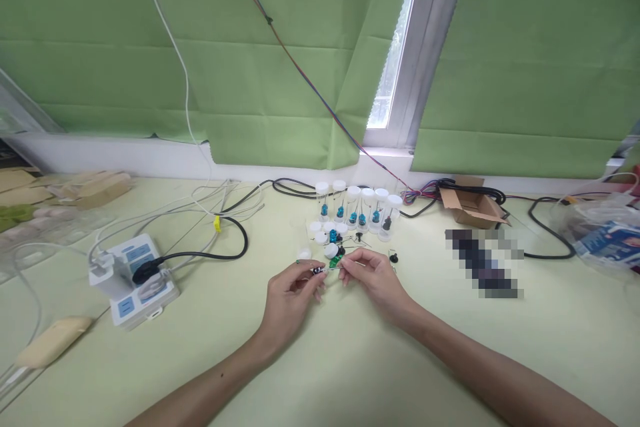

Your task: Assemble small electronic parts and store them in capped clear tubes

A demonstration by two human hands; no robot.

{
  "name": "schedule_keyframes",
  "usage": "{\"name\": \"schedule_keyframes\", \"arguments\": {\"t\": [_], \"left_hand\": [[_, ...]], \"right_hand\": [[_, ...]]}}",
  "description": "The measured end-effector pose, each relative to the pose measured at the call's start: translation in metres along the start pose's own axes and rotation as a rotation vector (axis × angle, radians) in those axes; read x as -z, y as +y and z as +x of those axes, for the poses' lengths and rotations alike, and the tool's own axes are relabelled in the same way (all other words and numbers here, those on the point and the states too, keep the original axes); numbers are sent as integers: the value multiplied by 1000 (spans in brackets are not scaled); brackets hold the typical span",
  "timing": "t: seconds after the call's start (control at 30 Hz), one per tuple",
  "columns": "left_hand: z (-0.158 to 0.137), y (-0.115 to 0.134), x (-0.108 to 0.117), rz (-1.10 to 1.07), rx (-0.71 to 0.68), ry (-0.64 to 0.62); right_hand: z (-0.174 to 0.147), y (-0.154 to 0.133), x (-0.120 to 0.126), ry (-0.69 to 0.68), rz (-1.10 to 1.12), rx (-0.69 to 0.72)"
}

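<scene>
Between the fingertips of my left hand (293,290) is a small dark part (317,271) with light spots, too small to name. A thin metal rod (331,269) runs from it to my right hand (373,277), whose thumb and fingers pinch its other end. Just beyond my fingers lie small green pieces (336,259), white round caps (331,251), a blue piece (334,236) and black pieces (394,258). Behind them, several clear tubes with white lids (353,207) stand upright in a cluster, most with a small blue piece on a dark stem inside.
A white power strip (145,280) with plugs and cables sits at left, near a beige pouch-like item (55,341). An open cardboard box (470,205), black cables (235,240) and a plastic bag (607,230) lie toward the back. Green blinds (280,80) hang behind the table.
</scene>
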State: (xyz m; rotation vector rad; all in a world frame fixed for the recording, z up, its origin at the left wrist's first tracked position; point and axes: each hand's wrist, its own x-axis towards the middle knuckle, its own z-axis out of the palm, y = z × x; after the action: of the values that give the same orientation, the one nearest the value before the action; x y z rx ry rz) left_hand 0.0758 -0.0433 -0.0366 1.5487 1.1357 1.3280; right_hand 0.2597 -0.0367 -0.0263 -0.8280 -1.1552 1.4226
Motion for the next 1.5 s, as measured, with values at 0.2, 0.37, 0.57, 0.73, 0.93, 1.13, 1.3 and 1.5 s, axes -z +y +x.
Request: {"name": "schedule_keyframes", "arguments": {"t": [0.2, 0.37, 0.57, 0.73, 0.93, 1.13, 1.3, 1.5], "left_hand": [[0, -8, 1, 12, -144, -29], [0, -4, 3, 61, -190, -85], [-2, -4, 2, 61, -190, -94], [-1, -6, 1, 53, -185, -93], [-2, -5, 2, 39, -189, -94], [-2, -5, 2, 54, -184, -98], [-2, -6, 1, 55, -177, -84], [-2, -7, 1, 20, -146, -74]], "right_hand": [[0, 2, 2, 3, 29, -27], [2, 5, 3, 23, 19, -31], [3, 4, 3, 46, 9, -65], [3, 3, 3, 20, 24, -102], [2, 4, 3, -5, 62, -120], [2, 3, 2, -18, 124, -117], [3, 4, 2, -31, 180, -110], [1, 9, 1, -23, 226, -111]]}}
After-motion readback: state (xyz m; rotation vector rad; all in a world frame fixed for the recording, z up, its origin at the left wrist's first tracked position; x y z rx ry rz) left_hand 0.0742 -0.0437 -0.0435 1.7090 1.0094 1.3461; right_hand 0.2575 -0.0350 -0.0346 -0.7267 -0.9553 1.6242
